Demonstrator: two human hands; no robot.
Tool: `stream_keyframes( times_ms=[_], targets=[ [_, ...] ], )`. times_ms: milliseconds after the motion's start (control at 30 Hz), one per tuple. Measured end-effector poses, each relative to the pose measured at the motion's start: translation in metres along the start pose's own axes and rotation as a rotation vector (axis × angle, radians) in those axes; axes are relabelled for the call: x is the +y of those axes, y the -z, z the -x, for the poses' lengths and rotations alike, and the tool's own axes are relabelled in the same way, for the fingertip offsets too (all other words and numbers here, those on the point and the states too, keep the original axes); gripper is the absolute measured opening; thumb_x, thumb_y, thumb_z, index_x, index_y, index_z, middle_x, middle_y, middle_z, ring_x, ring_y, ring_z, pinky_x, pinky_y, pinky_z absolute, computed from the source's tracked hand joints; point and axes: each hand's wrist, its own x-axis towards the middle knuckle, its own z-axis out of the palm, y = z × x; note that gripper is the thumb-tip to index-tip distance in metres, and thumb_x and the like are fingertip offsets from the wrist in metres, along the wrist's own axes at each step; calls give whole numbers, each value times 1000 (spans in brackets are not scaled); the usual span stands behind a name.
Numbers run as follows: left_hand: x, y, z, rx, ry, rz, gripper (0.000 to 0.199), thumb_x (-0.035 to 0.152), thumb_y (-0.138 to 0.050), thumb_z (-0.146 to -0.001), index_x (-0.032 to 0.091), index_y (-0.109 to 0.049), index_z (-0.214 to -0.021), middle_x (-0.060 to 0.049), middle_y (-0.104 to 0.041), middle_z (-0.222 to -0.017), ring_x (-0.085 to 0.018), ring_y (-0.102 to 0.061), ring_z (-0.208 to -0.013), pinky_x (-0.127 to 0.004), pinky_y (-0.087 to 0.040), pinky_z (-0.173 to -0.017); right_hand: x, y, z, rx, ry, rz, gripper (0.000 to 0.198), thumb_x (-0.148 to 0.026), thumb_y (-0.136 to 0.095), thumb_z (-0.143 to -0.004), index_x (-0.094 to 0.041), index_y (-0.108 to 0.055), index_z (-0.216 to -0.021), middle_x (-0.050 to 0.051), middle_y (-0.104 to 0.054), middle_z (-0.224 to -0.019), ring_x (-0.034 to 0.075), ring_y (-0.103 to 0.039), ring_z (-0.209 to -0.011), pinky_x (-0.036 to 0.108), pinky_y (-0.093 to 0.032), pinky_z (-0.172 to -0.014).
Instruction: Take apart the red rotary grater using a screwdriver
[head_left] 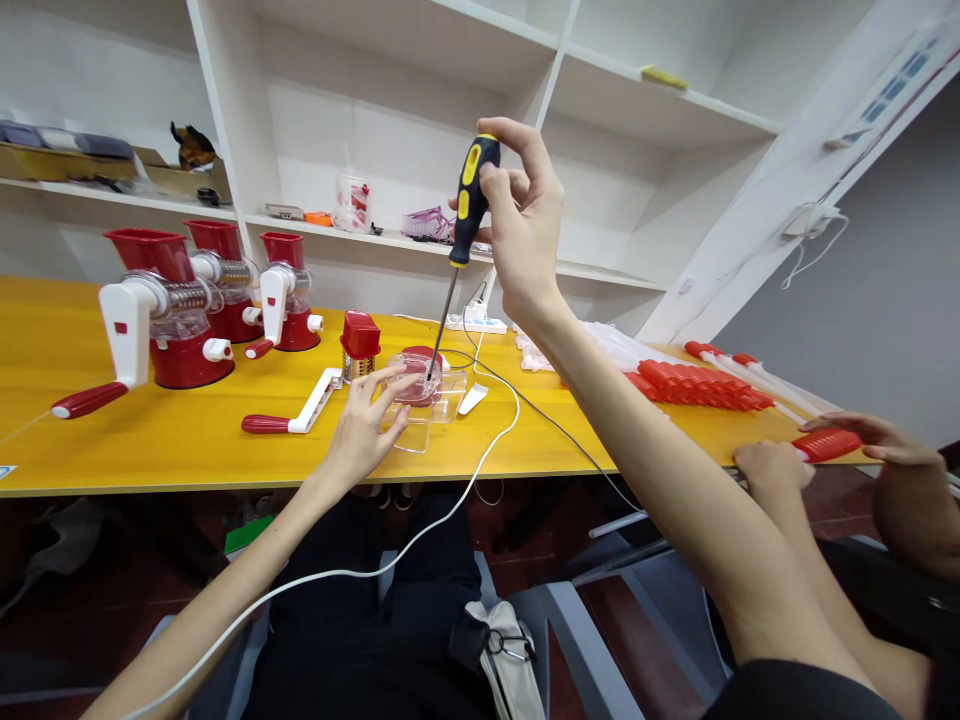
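Note:
My right hand (525,215) is closed around the black-and-yellow handle of a screwdriver (471,190), raised above the table. The screwdriver's shaft slants down, its tip meeting a clear plastic part (442,400) with a red round piece (417,360) behind and below it. With fingers spread, my left hand (364,425) rests against the left side of the clear part. Just left of it stand a red hopper piece with a metal grater drum (361,345) and a white crank handle with a red grip (296,412). Exactly what the tip sits in is too small to tell.
Several red-and-white rotary graters (180,320) stand at the left of the yellow table (202,450). A white cable (450,510) crosses the table edge and my lap. Red handles (697,385) lie at right, near another person's hands (776,470). Shelves (405,240) rise behind.

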Motion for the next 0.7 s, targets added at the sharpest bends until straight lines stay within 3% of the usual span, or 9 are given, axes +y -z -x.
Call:
stream_keyframes(
  times_ms=[167, 367, 467, 567, 700],
  targets=[
    [0, 1, -1, -8, 2, -3, 44, 18, -53, -97, 32, -49, -138, -8, -54, -140, -27, -50, -129, -51, -44, -106, 1, -3, 0, 16, 50, 63, 45, -71, -63, -74, -43, -51, -106, -5, -64, -90, 17, -61, -80, 35, -58, -72],
    [-1, -4, 2, 24, 19, 44, 47, 23, -55, -96, 33, -46, -141, -9, -49, -144, -27, -47, -134, -52, -42, -111, -2, -5, 2, -64, 25, 37, 49, -62, -63, -77, -40, -49, -118, -4, -63, -92, 12, -63, -74, 27, -59, -64],
    [-10, -13, 5, 77, 156, 179, 69, 38, -65, -91, 28, -31, -150, -15, -41, -150, -30, -43, -140, -52, -42, -113, -4, -2, 4, -83, 5, -12, 44, -55, -58, -81, -42, -45, -121, -5, -64, -104, 11, -66, -79, 27, -60, -64],
    [-23, -21, 6, -1, 350, 352, 86, 51, -68, -86, 24, -22, -153, -19, -45, -149, -31, -48, -138, -52, -44, -111, -5, 3, 7, -100, -16, 7, 40, -51, -54, -85, -43, -44, -122, -4, -65, -113, 14, -70, -84, 29, -61, -63],
    [-37, -21, 6, -99, 421, 411, 86, 57, -71, -81, 22, -32, -149, -19, -51, -144, -32, -53, -134, -51, -44, -110, -6, 7, 13, -26, -26, 104, 40, -53, -50, -88, -45, -44, -127, -3, -66, -112, 14, -71, -85, 28, -61, -65]
  ],
)
